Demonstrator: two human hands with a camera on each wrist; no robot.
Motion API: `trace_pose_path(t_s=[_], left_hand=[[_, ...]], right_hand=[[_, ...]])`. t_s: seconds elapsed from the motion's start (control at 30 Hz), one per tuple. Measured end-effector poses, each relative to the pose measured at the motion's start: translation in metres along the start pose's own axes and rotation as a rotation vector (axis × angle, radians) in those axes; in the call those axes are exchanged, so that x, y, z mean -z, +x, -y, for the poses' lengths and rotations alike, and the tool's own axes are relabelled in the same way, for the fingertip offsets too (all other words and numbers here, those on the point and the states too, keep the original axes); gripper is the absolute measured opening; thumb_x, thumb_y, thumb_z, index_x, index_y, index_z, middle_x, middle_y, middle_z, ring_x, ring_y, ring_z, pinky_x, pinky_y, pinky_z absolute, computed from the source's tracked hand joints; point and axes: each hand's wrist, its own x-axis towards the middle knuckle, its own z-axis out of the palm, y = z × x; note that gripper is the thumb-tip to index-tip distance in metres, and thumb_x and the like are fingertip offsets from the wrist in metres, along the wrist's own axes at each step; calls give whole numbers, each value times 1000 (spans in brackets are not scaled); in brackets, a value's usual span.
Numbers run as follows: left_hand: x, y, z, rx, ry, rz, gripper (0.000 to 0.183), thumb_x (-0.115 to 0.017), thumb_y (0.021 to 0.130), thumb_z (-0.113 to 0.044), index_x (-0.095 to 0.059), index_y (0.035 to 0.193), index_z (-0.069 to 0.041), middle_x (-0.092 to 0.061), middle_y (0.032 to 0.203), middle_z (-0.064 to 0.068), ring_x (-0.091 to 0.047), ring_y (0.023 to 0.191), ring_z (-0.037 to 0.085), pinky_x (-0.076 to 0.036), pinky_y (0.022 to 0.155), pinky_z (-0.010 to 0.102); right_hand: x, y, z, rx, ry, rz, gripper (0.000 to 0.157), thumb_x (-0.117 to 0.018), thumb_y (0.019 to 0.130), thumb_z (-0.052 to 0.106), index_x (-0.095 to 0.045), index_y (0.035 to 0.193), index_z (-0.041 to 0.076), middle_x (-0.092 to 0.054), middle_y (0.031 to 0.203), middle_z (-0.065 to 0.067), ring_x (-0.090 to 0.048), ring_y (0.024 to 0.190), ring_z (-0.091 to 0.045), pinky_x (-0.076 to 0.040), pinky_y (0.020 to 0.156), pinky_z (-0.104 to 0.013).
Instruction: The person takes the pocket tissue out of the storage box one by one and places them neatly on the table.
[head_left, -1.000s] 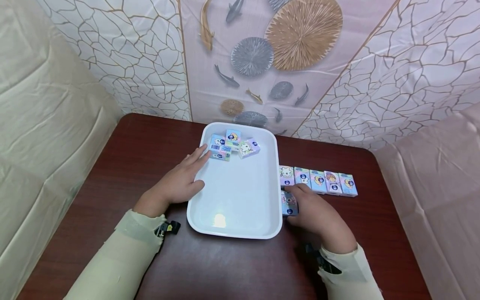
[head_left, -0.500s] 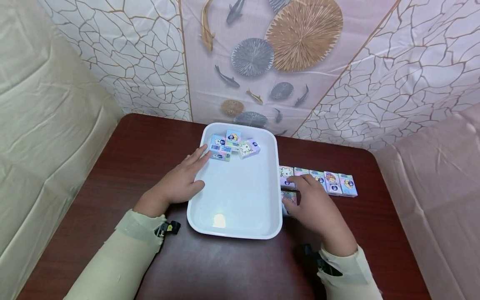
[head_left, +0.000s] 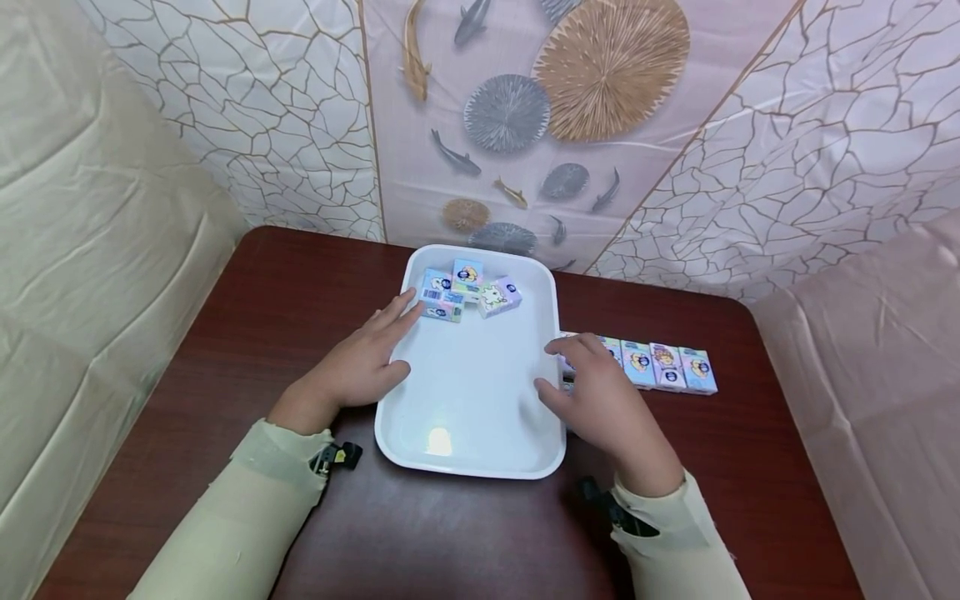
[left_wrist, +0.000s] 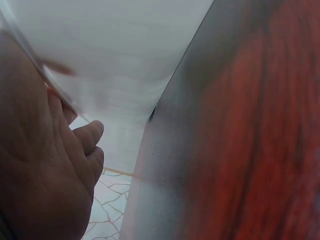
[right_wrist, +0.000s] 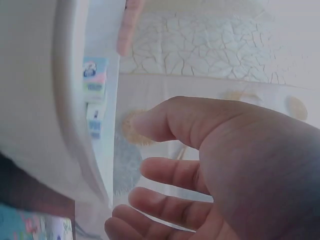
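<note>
A white tray [head_left: 465, 408] lies on the table. My left hand [head_left: 356, 367] rests on its left rim with fingers spread, close to a small blue tissue pack [head_left: 442, 309]. Beside that pack in the tray's far end are a blue pack [head_left: 467, 273] and a purple pack [head_left: 498, 297]. My right hand [head_left: 603, 404] hovers over the right rim, thumb and fingers apart. Nothing sits between them in the right wrist view, where the tray wall [right_wrist: 65, 75] is alongside. A row of similar packs [head_left: 666, 367] extends right of the tray, partly hidden by this hand.
The dark red-brown table [head_left: 465, 542] stands against a patterned cloth backdrop [head_left: 510, 192]. Pale cloth [head_left: 97, 208] hangs at the left side, and more cloth [head_left: 885, 350] at the right. Part of another pack [right_wrist: 32, 225] shows low in the right wrist view.
My right hand let go of a pack beside the tray, then lifted and moved left over the right rim. The left hand has stayed in place.
</note>
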Motion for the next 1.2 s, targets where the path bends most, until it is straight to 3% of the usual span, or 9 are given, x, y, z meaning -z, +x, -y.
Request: trace_pose_path(t_s=[0.27,0.53,0.93,1.2], left_hand=[[0,0,0,-4,10,-5,89,-56,104,-24,-15,183,-25,4,192,-8,-11,178,34,-13,143,62],[0,-1,0,6,-3,-6,88,-56,104,-25,-16,183,-24,4,191,-9,-11,178,35,-14,143,62],[1,0,-2,-7,0,-6,88,-56,104,-24,-17,183,-23,3,192,-6,-13,177,36,-15,143,62],[1,0,-2,-3,-3,-3,88,-57,104,-24,-17,183,-23,3,192,-5,-13,177,36,-15,142,63]], right_hand=[[-6,8,18,26,-29,37,52,-85,98,35,-72,141,9,-68,147,-15,-70,126,-34,-65,106,-57],[-9,14,33,66,-18,47,50,-84,99,37,-73,141,11,-69,145,-11,-71,121,-31,-66,101,-53],[1,18,46,115,-10,78,51,-85,99,35,-73,143,12,-70,145,-10,-72,125,-32,-65,105,-55],[-9,38,45,69,-21,95,51,-82,101,37,-71,144,12,-69,145,-9,-72,123,-33,-65,101,-52]])
